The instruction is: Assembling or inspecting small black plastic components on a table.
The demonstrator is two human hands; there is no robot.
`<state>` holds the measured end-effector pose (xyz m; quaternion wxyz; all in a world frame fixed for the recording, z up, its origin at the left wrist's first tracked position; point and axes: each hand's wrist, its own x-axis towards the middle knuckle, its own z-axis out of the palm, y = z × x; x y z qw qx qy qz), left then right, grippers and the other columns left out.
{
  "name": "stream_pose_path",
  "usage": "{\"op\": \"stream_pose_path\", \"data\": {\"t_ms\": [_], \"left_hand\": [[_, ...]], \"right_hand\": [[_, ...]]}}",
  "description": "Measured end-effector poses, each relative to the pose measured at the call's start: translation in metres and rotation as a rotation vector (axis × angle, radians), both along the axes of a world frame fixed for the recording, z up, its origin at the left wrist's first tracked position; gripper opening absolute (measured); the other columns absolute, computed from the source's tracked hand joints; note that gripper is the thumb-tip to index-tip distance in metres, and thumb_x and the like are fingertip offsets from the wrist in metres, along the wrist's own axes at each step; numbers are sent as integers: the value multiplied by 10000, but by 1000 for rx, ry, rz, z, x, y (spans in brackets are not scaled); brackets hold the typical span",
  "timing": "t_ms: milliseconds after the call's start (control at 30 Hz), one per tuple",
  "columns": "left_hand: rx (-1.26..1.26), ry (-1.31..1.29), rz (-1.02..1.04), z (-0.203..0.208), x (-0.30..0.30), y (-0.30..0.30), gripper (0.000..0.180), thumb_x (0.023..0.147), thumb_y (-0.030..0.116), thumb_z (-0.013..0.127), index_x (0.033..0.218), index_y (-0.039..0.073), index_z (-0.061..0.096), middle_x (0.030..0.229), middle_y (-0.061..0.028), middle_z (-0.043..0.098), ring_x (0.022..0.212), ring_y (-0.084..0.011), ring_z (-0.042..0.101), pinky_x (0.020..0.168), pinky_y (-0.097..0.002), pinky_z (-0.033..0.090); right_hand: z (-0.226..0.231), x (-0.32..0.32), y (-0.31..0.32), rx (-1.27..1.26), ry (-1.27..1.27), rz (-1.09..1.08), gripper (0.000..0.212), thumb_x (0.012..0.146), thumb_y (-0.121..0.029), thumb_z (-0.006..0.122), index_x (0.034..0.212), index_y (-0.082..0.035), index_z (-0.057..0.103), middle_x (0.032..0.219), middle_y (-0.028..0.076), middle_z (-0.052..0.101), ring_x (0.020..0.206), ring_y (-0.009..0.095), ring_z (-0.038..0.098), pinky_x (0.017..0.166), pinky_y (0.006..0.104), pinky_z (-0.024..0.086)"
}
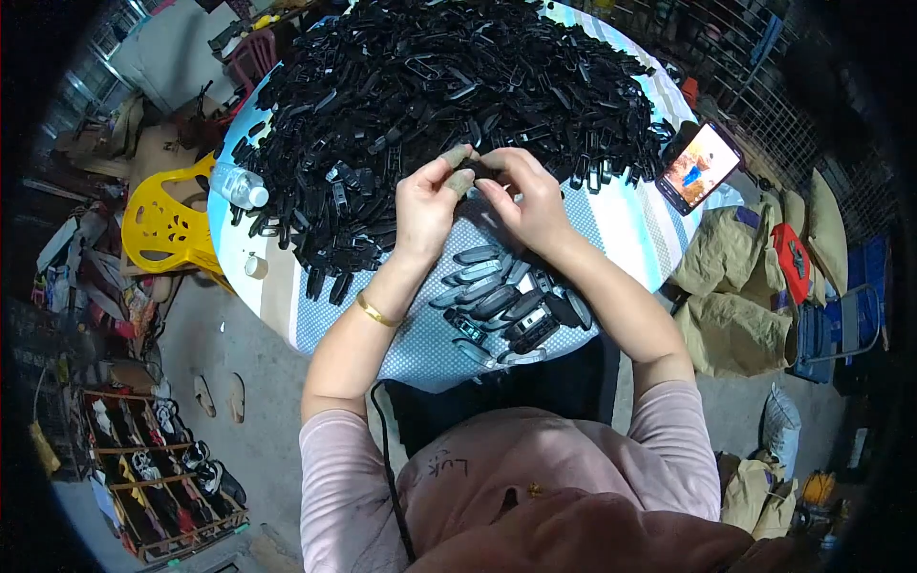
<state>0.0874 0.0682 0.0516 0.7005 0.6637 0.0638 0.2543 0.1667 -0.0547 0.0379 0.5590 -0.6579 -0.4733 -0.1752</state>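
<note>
A large heap of black plastic parts, many of them long with rounded ends, covers the far side of the round table. At the heap's near edge my left hand and my right hand meet, fingertips pinched together. Greenish-tan finger covers wrap the left thumb and forefinger. Whatever the fingers hold is dark and mostly hidden against the black heap. Between my forearms lies a smaller group of similar parts, several of them side by side on the patterned tablecloth.
A phone with a lit screen stands at the table's right edge. A clear bottle lies at the left, near a small round container. Beyond are a yellow chair, paper sacks and a shoe rack.
</note>
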Motion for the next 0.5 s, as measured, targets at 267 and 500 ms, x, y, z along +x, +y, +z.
{"op": "stream_pose_path", "data": {"t_ms": [267, 500], "left_hand": [[-229, -12, -253, 4, 0, 5, 274, 866, 37, 539, 1130, -32, 560, 1036, -106, 625, 943, -160, 591, 871, -259, 447], [-85, 0, -283, 5, -2, 9, 247, 864, 85, 555, 1074, -45, 571, 1041, -136, 617, 969, -197, 586, 895, -301, 440]], "right_hand": [[-4, 9, -6, -278, 416, 257, 285, 775, -228, 688, 929, 5, 630, 722, 67, 617, 612, 96, 530, 553, 250, 430], [-3, 7, -11, -221, 94, 138, 282, 744, -247, 701, 805, 13, 612, 639, 119, 577, 544, 207, 552, 508, 297, 433]]}}
